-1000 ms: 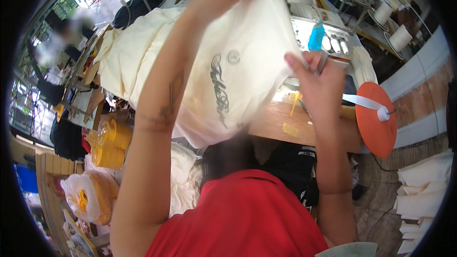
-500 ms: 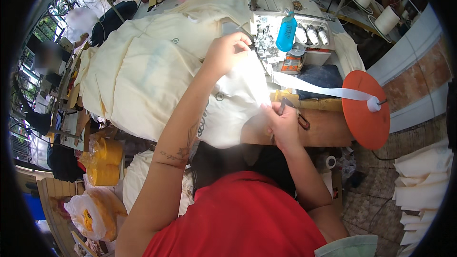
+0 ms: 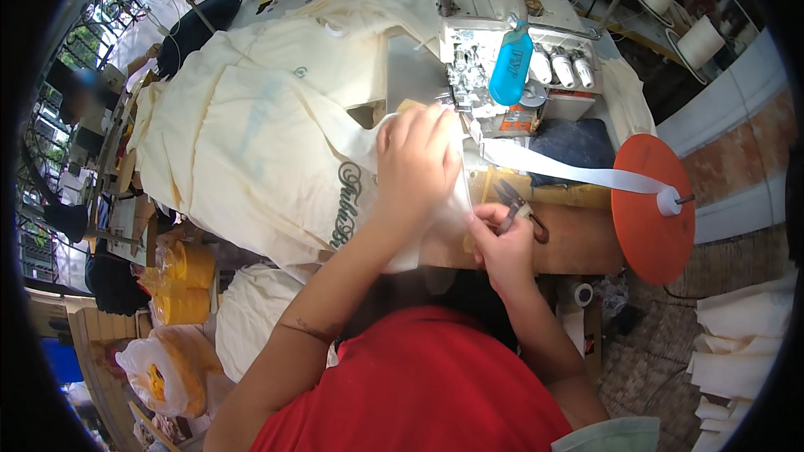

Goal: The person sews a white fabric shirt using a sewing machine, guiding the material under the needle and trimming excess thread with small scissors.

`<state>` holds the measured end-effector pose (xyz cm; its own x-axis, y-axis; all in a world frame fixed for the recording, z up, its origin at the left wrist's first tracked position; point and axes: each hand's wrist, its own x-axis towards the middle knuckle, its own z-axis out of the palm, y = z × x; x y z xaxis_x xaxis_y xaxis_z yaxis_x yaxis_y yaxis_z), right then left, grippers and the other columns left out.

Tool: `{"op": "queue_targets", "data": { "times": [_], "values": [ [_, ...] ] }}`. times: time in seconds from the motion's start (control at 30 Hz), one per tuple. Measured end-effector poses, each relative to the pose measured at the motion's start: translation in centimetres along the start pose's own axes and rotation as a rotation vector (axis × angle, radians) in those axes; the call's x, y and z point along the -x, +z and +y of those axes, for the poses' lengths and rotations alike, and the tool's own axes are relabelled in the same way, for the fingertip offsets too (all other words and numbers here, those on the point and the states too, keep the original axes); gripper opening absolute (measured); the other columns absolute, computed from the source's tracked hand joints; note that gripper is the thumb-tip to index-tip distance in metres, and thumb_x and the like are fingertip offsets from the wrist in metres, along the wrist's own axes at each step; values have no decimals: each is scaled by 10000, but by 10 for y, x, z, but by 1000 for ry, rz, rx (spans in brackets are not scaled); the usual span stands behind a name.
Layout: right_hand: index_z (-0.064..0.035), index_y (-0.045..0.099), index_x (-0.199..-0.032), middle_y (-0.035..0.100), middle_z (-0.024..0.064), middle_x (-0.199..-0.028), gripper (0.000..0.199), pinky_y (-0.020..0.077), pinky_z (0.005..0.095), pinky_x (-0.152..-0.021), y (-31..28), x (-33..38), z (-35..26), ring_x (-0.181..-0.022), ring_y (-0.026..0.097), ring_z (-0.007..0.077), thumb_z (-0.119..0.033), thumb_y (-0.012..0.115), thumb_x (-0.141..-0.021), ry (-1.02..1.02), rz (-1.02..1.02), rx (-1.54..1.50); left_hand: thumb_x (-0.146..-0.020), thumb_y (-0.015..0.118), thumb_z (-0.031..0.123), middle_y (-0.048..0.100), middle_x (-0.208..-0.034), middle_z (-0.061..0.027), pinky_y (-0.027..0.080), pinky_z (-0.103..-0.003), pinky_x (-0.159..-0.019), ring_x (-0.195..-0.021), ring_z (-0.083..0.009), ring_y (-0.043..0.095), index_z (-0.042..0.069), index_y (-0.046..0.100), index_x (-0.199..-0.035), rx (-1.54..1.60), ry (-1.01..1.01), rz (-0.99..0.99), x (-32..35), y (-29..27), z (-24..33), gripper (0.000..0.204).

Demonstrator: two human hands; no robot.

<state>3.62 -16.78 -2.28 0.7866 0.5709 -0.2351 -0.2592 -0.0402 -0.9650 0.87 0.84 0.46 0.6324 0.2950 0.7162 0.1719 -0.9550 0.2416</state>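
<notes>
Hands are seen at work at a sewing machine [image 3: 502,50] on a table [image 3: 578,243]. The left hand [image 3: 416,163] is laid palm down, fingers together and pointing toward the machine, pressed flat on a cream garment [image 3: 268,151] just before the needle area; the forearm runs up from the lower left. Nothing is gripped by this hand: it is spread open on the cloth. The right hand [image 3: 501,243] is held near the table's front edge, just right of the left wrist, with the fingers curled shut around small snips [image 3: 512,201], whose blades point up and away toward the machine. A fold of the garment is also touched by this hand's fingertips, though whether it is pinched cannot be told.

The garment is spread with its long axis running from the table's far left side toward the machine at right, its bulk draped over the left edge. It is pale cream, creased, and marked with dark script lettering near the left wrist. A white tape [image 3: 569,169] is fed from an orange disc [image 3: 653,209] at the table's right end toward the machine. A blue bottle [image 3: 510,67] is fixed on the machine's front.
</notes>
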Motion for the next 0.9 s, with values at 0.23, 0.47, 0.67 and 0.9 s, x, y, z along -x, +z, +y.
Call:
{"op": "queue_targets", "data": {
  "times": [0.23, 0.47, 0.67, 0.9],
  "values": [
    [-40, 657, -896, 622, -39, -696, 109, 392, 193, -515, -4, 0, -3, -599, 542, 9, -123, 712, -940, -12, 0, -120, -871, 583, 120, 652, -1245, -169, 320, -516, -1150, -1290, -374, 537, -14, 542, -1352, 160, -16, -58, 6, 3, -3, 501],
    [-30, 660, -913, 712, 35, -804, 143, 456, 206, -602, -3, -11, -10, -666, 595, 40, -158, 704, -958, -18, 3, -52, -879, 583, 121, 662, -1198, -169, 316, -510, -1152, -1296, -379, 528, -10, 538, -1342, 188, -37, -111, -8, 4, -7, 484],
    [-12, 665, -922, 729, 59, -841, 149, 494, 223, -687, -5, -9, -6, -741, 637, 68, -151, 702, -958, -34, 15, 3, -879, 582, 123, 659, -1186, -164, 314, -505, -1154, -1301, -380, 521, -5, 538, -1346, 228, -17, -144, -6, 3, -13, 486],
    [-6, 667, -935, 728, 53, -860, 134, 494, 229, -732, 2, -9, -3, -779, 639, 75, -135, 694, -960, -95, 16, 26, -881, 579, 129, 655, -1166, -153, 325, -502, -1147, -1295, -378, 526, -3, 552, -1308, 263, -3, -140, -9, 2, -18, 447]
  ]
}}
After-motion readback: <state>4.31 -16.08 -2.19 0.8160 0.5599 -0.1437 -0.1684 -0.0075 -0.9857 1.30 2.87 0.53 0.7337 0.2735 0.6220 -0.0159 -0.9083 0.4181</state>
